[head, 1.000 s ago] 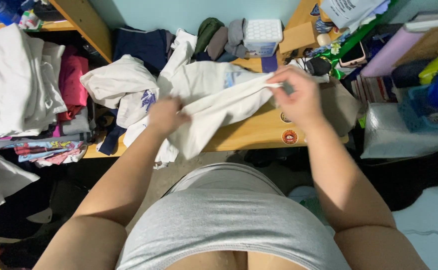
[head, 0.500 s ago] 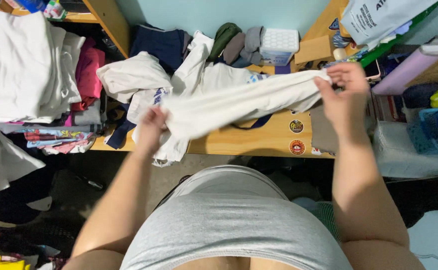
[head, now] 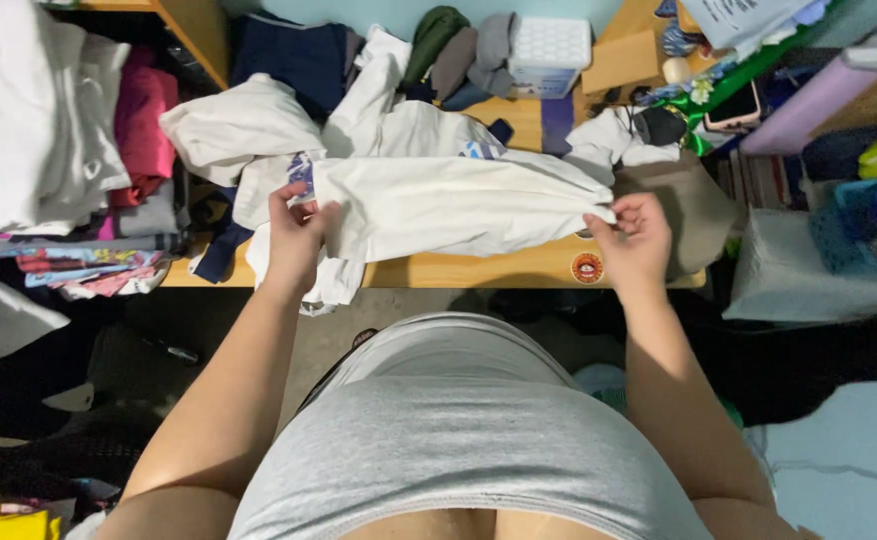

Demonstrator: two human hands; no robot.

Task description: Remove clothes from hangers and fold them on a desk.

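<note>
Here the wooden counter [head: 478,268] runs across the middle of the view, strewn with clothing; two round stickers show on its front edge, one of them red [head: 586,268]; to its left a tall stack of folded white laundry [head: 33,120] sits on a shelf beside a pink garment [head: 143,120] and a few patterned fabrics below; to the right a clear plastic bag [head: 808,275] lies under a blue basket [head: 858,215], with a lilac roll [head: 808,95] slanting above them.

Across the counter a white shirt [head: 458,205] is stretched flat, folded lengthwise into a long band, lying on top of other white garments [head: 248,130] heaped behind it; a navy garment [head: 293,55] sits at the back near the wall, and rolled socks in green and grey [head: 458,55] rest beside a white plastic box [head: 550,50] with a dimpled lid.

The left hand [head: 296,235] is closed on the shirt's left end, fingers pinching the cloth near a small blue print; the right hand [head: 633,235] is closed on the shirt's right end, thumb and fingers gripping the edge just above the counter's front; both forearms reach forward from a grey top [head: 458,440]; a dark phone [head: 733,105] lies at the far right corner of the counter.
</note>
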